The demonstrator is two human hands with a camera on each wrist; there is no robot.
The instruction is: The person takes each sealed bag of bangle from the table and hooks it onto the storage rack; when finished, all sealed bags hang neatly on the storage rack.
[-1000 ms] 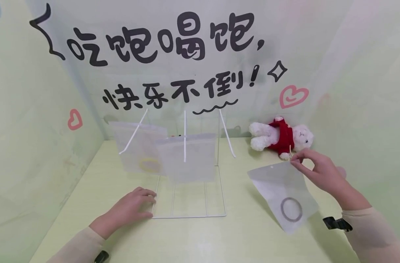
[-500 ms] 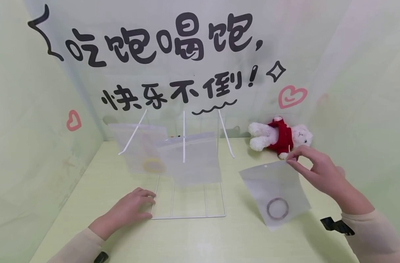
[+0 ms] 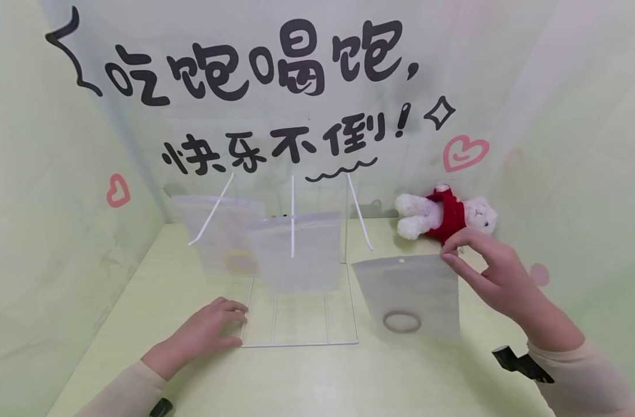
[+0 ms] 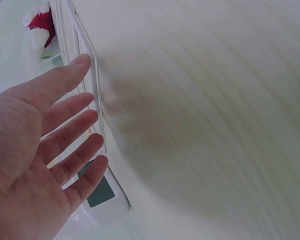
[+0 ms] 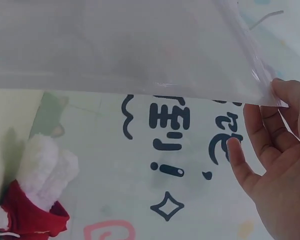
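My right hand pinches the top right corner of a clear plastic zip bag between thumb and index finger. A thin brown ring lies inside this bag, which hangs above the table to the right of the white wire rack. In the right wrist view the bag stretches out from the pinched corner. My left hand rests its fingertips at the left edge of the rack's base, fingers loosely extended. Two similar bags hang at the left hook and middle hook; the right hook carries none.
A white plush toy in a red top lies at the back right, behind my right hand. The left hanging bag contains something yellow. Printed curtains enclose the pale table. A dark green panel shows beyond my left fingers.
My right hand has moved left with the bag, bringing it closer to the rack. The bag has swung from slanted to nearly level along its top. The left hand stays in place.
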